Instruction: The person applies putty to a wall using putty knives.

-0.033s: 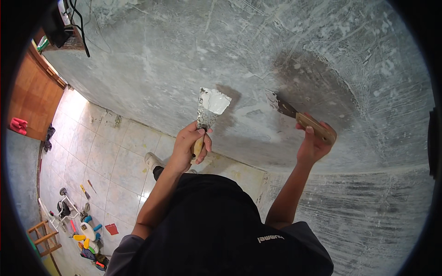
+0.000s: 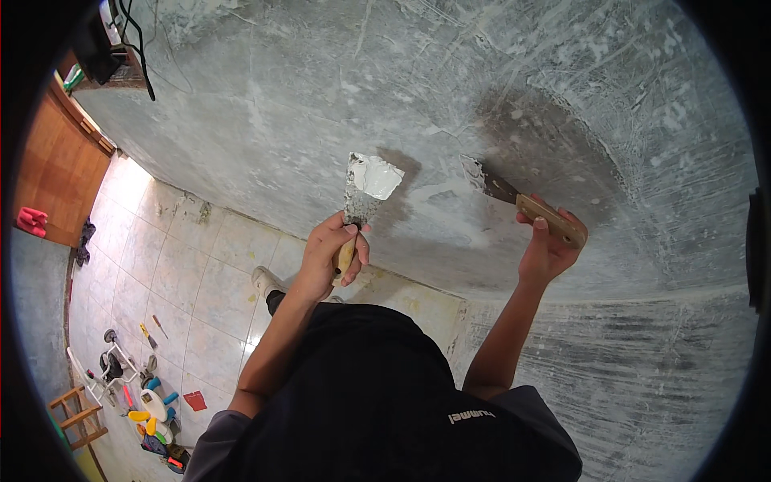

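Observation:
My left hand point(image 2: 333, 253) grips a light-handled putty knife point(image 2: 347, 257) with its blade raised, carrying a thick patch of white paste point(image 2: 373, 175). To its right, my right hand point(image 2: 550, 245) is wrapped round the wooden handle of a second putty knife point(image 2: 546, 221). That knife's paste-smeared blade point(image 2: 494, 181) lies at the grey, mottled wall point(image 2: 281, 96), beside a pale smeared patch and within a dark shadow; whether its edge touches is hard to tell.
A wooden door point(image 2: 60, 165) with red cloth point(image 2: 30, 221) stands at left. On the tiled floor point(image 2: 185, 265) lie a white wheeled frame point(image 2: 108, 365), small tools point(image 2: 148, 336) and colourful objects point(image 2: 157, 402), near a wooden ladder-like frame point(image 2: 76, 414). Cables point(image 2: 140, 56) hang upper left.

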A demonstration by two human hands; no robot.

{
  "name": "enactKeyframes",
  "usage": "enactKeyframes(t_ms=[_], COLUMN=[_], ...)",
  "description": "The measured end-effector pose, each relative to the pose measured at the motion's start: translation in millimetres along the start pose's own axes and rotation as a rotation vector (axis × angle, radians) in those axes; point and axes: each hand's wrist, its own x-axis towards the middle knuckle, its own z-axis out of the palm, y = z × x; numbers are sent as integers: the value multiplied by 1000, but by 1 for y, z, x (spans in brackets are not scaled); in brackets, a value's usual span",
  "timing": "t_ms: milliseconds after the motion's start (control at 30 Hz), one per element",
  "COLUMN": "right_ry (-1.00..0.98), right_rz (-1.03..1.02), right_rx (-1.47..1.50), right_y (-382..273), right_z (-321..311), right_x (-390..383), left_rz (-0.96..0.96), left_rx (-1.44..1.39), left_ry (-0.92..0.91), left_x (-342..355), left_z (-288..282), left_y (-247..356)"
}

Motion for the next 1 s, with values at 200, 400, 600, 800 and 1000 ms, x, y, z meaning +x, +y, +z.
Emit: enactKeyframes(t_ms=[200, 400, 600, 800, 1000], right_ry=[28, -71, 67, 344, 446], right_rz=[-54, 25, 12, 538, 992], right_rx=[-26, 16, 53, 751, 1197], right_y=[-4, 1, -17, 2, 58], right_z=[-14, 18, -29, -104, -71], right_x=[-2, -16, -17, -89, -280], left_rz=[-1, -11, -34, -65, -94], left_rx=[20, -5, -10, 24, 107], left_ry=[-1, -15, -3, 27, 50], left_x=[1, 4, 1, -2, -6], left_z=[-1, 2, 4, 4, 3], left_y=[-4, -8, -11, -13, -7])
